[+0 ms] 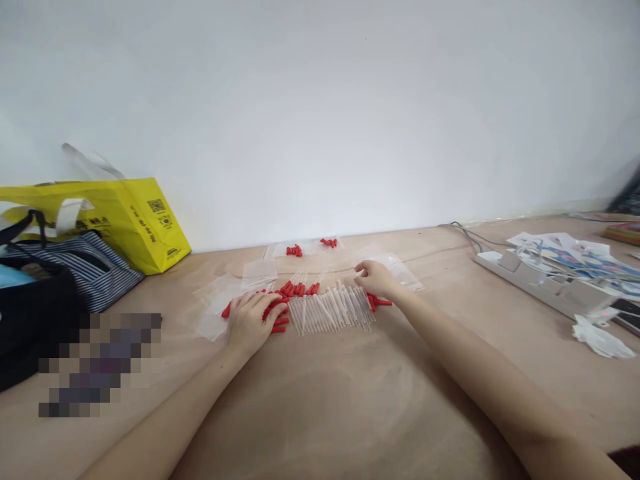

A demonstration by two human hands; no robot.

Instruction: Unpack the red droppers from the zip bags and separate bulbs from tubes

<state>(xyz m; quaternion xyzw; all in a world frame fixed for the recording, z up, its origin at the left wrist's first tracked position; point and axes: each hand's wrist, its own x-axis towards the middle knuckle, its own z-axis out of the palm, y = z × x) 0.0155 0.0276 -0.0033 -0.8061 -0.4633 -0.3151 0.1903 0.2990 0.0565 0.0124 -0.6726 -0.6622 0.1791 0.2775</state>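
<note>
A heap of clear plastic tubes (333, 311) lies on the tan table (320, 400), with red caps (299, 289) scattered behind and beside it. My left hand (251, 321) lies flat over red caps at the heap's left end, fingers stretched out. My right hand (376, 278) rests at the heap's right end, fingers curled down onto the tubes and red caps there; whether it grips any is hidden. Small clear zip bags (260, 272) lie around the heap, and two at the back hold red caps (295, 251).
A yellow shopping bag (135, 220), a striped bag (90, 267) and a black bag (30, 313) stand at the left. A white power strip (530, 280) with cables, papers (575, 257) and a phone (627, 310) lie at the right. A white wall runs behind.
</note>
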